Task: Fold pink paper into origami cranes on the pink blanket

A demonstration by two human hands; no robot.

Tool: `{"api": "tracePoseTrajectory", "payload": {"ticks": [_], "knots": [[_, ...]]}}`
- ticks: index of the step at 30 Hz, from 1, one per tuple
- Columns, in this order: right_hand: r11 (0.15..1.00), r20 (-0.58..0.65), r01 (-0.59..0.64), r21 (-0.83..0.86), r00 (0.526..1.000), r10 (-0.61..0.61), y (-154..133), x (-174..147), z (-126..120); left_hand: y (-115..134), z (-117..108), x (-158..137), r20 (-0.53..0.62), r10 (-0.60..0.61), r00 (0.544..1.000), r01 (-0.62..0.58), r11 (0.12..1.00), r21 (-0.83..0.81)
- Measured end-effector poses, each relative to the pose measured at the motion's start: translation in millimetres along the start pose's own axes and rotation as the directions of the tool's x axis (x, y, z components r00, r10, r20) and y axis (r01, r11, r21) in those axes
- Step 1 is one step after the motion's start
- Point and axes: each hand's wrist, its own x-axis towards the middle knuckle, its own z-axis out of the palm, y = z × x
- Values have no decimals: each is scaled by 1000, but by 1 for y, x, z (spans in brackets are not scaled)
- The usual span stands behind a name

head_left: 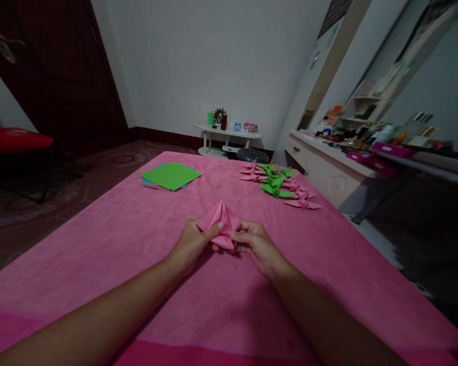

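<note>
A partly folded sheet of pink origami paper (pixel 222 216) is held between both hands above the pink cloth, its point facing away from me. My left hand (pixel 194 238) grips its left side, with the thumb laid across the front folds. My right hand (pixel 256 245) pinches the lower right edge between thumb and fingers. Some fingertips are hidden behind the paper. Farther off to the right, several folded pink paper cranes (pixel 303 203) and green paper cranes (pixel 275 187) lie grouped together. At the far left is a stack of square green paper (pixel 171 176) with blue sheets under it.
The pink cloth (pixel 118 244) covers the broad surface before me. A white side table (pixel 229 131) stands by the far wall. On the right is a dresser (pixel 328 162) crowded with bottles. A red seat (pixel 15 141) and a dark door (pixel 53 66) are at the left.
</note>
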Motion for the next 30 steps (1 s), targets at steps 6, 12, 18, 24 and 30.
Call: {"api": "tracePoseTrajectory", "payload": {"ticks": [6,12,18,24,30], "knots": [[1000,-1,-2,26,1000,2,2,1,-5,-2,-1,0,58,-7,998,10,999,-39],[1000,1,17,19,1000,-17,2,1,-3,-1,0,0,52,-15,999,17,999,-29],[998,4,69,-2,998,-69,3,0,-2,1,-1,1,57,-50,997,49,999,11],[968,-49,194,-162,978,-204,3,2,-2,6,3,0,55,-63,996,60,997,55],[952,-84,227,-206,965,-249,4,3,-1,8,4,-1,54,-56,997,52,996,78]]}}
